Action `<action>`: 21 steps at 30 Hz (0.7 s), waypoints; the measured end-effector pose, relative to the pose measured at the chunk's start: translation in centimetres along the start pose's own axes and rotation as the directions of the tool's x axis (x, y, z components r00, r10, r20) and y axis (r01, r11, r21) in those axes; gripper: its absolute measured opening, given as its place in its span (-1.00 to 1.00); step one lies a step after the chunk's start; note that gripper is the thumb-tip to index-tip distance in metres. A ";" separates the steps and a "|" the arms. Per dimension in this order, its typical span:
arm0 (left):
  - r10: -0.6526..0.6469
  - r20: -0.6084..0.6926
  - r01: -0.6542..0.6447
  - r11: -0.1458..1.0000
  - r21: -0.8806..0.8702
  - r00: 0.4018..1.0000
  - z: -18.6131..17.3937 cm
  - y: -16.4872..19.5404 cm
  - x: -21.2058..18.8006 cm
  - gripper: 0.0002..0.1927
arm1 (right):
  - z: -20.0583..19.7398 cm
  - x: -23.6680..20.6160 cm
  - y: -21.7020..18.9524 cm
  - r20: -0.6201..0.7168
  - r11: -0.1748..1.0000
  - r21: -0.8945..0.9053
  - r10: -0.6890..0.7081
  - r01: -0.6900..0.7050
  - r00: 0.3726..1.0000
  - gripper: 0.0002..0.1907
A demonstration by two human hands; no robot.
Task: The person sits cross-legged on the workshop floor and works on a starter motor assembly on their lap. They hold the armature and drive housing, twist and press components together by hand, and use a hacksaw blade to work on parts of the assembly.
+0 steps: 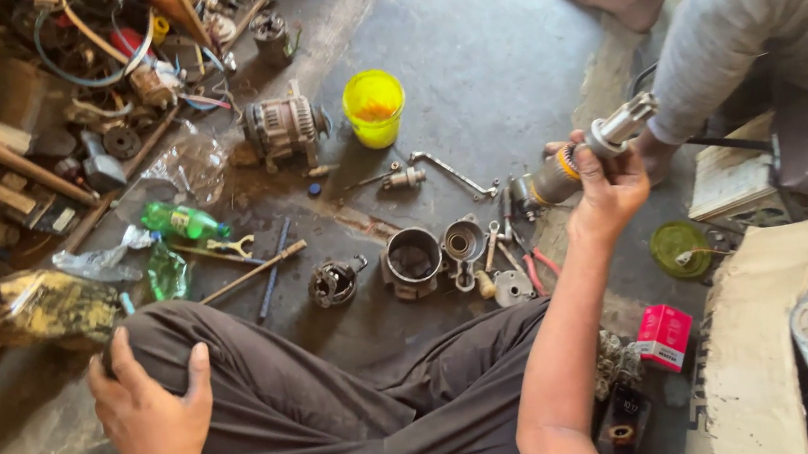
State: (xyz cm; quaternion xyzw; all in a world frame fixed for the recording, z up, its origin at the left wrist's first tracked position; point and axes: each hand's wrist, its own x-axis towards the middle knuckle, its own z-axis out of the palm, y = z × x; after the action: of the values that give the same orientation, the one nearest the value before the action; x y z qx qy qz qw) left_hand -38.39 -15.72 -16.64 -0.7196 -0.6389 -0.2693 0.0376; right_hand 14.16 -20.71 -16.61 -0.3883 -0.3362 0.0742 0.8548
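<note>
Armature shaft (596, 147) — metal, yellow-banded, tilted, being held up above the floor (464, 40); the right hand (605, 191) is gripping its middle, while another person's hand (654, 153) is meeting its far end. Just below the right hand — pliers (536, 265) and cylindrical housings (415, 261) are lying. Left hand (148, 409) is resting flat on the knee, holding nothing. Beyond the right hand: yellow cup (374, 107).

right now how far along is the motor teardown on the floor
Done, by the look of it: a cylindrical housing and an end cover lie separate on the floor. In hand: the right hand grips the armature shaft; the left hand rests on a knee. What remains can't be judged.
</note>
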 end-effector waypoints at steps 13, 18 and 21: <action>-0.007 0.016 0.006 0.997 0.078 1.000 3.8 -2.9 -1.0 -0.24 | 0.6 -2.3 0.6 0.025 0.999 0.036 0.039 -0.040 0.999 -0.68; -0.001 0.035 -0.003 0.993 0.122 0.999 5.2 -3.8 -1.6 -0.29 | 0.5 -2.9 1.5 0.007 0.997 0.040 0.067 -0.068 0.998 -0.73; 0.002 0.048 -0.009 0.992 0.128 0.999 6.0 -4.5 -2.0 -0.28 | 0.2 -3.2 2.1 0.025 0.996 0.051 0.074 -0.075 0.997 -0.78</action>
State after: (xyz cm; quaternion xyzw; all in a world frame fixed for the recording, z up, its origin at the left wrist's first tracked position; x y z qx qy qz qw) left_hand -40.62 -14.32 -23.93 -0.7238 -0.6536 -0.2101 0.0692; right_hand 11.84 -20.37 -19.65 -0.3772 -0.3293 0.1191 0.8574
